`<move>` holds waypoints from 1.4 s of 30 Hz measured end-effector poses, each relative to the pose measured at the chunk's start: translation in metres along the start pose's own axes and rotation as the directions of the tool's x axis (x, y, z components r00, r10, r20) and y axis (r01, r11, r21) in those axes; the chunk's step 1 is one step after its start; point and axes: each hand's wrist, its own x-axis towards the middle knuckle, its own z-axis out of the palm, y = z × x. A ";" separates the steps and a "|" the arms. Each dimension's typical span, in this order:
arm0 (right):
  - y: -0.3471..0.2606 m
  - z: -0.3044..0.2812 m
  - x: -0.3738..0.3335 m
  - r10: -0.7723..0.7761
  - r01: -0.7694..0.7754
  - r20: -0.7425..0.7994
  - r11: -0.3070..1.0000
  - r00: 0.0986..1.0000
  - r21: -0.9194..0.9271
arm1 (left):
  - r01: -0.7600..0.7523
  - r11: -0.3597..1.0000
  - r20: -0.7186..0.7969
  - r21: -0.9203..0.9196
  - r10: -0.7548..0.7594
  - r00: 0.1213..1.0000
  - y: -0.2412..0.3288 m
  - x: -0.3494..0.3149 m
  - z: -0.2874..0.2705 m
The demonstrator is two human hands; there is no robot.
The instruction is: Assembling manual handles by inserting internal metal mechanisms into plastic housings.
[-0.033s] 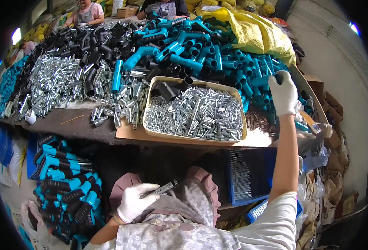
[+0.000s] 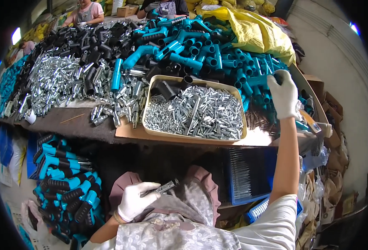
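Note:
My left hand (image 2: 137,201) is above my lap, its gloved fingers closed round a short silver metal cylinder (image 2: 166,187) with a dark end. The cylinder points up and to the right. At the right of the table, my white-gloved right hand (image 2: 283,95) reaches into the edge of a heap of teal plastic tubular housings (image 2: 188,61). Its thumb and fingers are curled beside the end of one teal housing (image 2: 257,81); what lies between them is hidden. Left of that arm stands a cream tray (image 2: 179,136) of small silver pins, with a black tube (image 2: 165,90) in it.
Piles of silver metal parts (image 2: 52,81) and black sleeves (image 2: 104,50) cover the table's left. A yellow sack (image 2: 254,33) lies behind the housings. Teal-and-black handles (image 2: 69,191) are stacked low at left. A blue bin (image 2: 252,175) of long pins sits below. Co-workers (image 2: 85,14) are across the table.
My right hand has shifted very slightly at the teal heap. The left hand and its metal cylinder look almost the same.

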 end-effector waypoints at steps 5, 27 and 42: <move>-0.054 0.016 -0.050 0.003 -0.118 0.396 0.956 0.918 0.267 | -0.051 0.999 0.031 -0.010 0.052 0.998 0.020 0.003 0.007; -0.097 -0.028 -0.200 -0.590 -0.346 0.801 0.734 0.100 0.584 | -0.399 0.857 0.275 0.325 0.318 0.907 0.039 -0.010 -0.022; -0.119 -0.019 -0.251 -0.487 -0.651 0.873 0.673 -0.031 0.352 | -0.485 0.830 0.371 0.274 0.374 0.850 0.026 -0.013 0.000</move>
